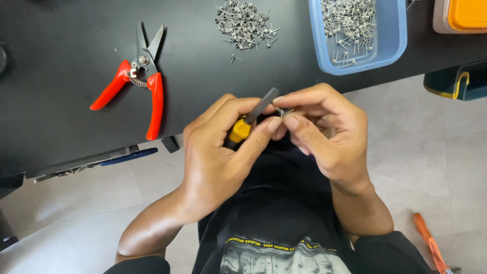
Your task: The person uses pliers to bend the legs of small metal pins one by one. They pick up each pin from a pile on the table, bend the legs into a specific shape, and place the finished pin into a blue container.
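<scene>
Coil (284, 112), tiny and grey, pinched between thumb and forefinger of right hand (324, 137), held above lap just off counter (61, 50) edge. Tool (252, 119) with yellow-and-black handle and dark flat shaft gripped in left hand (218, 157), fingers (264, 133) wrapped round handle, thumb pressed along it, shaft tip touching coil. Both hands close together, fingertips meeting around coil. Lying on black counter: red-handled snips (137, 81) at left, blades parted; loose heap of grey coils (245, 24) at top centre; blue tray (393, 38) holding more coils at top right, just beside orange-lidded box (464, 15) at corner. Blue pen (129, 156) tucked under counter edge at left. Orange-handled tool (428, 243) lying on grey tiled floor (436, 142) at lower right.
</scene>
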